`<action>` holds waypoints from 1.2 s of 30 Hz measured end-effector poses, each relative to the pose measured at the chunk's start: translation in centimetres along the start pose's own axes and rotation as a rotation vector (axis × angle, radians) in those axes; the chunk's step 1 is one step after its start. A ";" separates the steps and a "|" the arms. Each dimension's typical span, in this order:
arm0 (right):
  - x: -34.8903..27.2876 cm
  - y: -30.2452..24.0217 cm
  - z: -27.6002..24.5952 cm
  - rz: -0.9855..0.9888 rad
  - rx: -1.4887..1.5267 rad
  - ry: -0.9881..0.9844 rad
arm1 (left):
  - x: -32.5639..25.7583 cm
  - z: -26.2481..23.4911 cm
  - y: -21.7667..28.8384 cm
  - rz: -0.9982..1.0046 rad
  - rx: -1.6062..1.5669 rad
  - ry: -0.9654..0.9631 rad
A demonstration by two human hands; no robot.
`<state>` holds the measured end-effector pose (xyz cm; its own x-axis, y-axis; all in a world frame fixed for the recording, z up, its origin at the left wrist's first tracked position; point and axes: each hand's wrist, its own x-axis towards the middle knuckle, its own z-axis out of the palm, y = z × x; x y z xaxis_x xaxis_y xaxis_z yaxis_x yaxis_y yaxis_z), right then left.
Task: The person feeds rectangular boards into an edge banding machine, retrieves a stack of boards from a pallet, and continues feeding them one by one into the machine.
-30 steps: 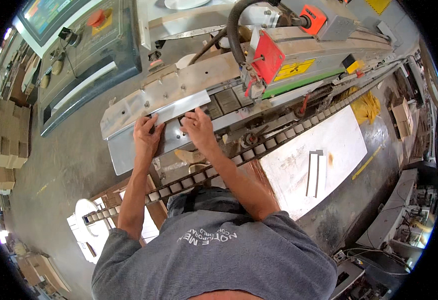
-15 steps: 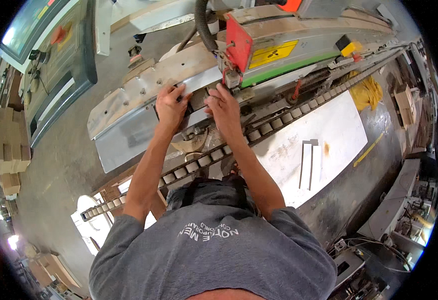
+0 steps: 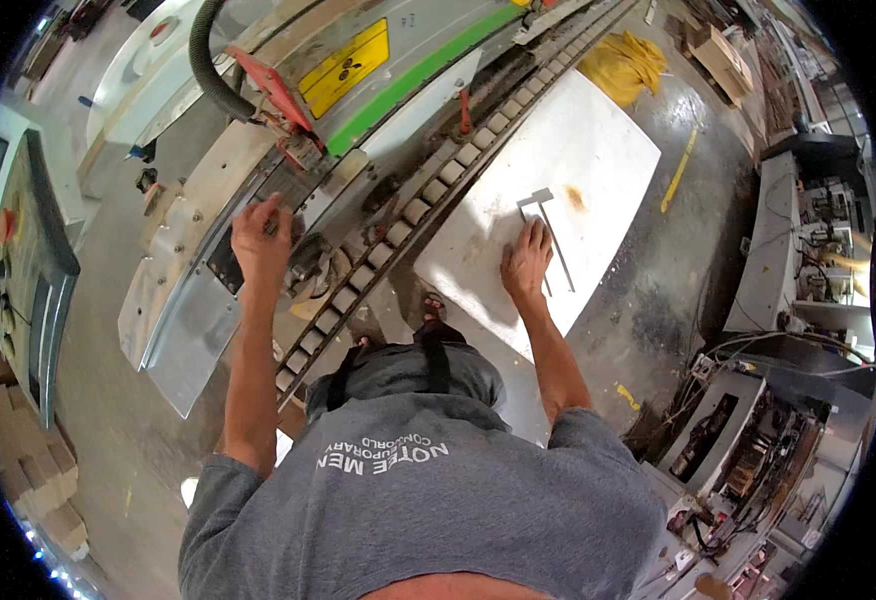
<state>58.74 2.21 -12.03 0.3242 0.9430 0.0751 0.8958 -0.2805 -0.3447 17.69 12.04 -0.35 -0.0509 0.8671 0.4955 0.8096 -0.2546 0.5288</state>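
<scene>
My left hand (image 3: pixel 261 242) is at the near end of the machine, over a dark recess beside the metal plate (image 3: pixel 193 330). Its fingers are curled together; whatever they hold, if anything, is hidden. To the right, my right hand (image 3: pixel 528 262) reaches down over a white board (image 3: pixel 603 165). Its fingers are stretched out, with the tips at a narrow white strip (image 3: pixel 555 245) with dark edges. A small grey piece (image 3: pixel 535 197) lies at the far end of the strip.
A roller track (image 3: pixel 398 233) runs diagonally between machine and board. A ribbed hose (image 3: pixel 205 60) comes down by a red guard (image 3: pixel 270 88). Yellow cloth (image 3: pixel 623 68) lies at the board's far end. Left stands a control panel (image 3: pixel 38 260); at right, an opened machine with wiring (image 3: pixel 748 440).
My right hand has left the machine and moved right, down to the strips on the white board. My left hand stays by the machine. The whole view has turned toward the right.
</scene>
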 end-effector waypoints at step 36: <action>-12.6 -40.5 2.3 0.039 1.626 -1.016 | -9.0 -18.7 -10.6 0.044 0.163 0.004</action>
<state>17.67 2.09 -1.17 -0.4787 0.8445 -0.2402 -0.4065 -0.4556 -0.7919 -1.38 -1.09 2.51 -0.0153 0.8550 0.5184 0.8954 -0.2191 0.3876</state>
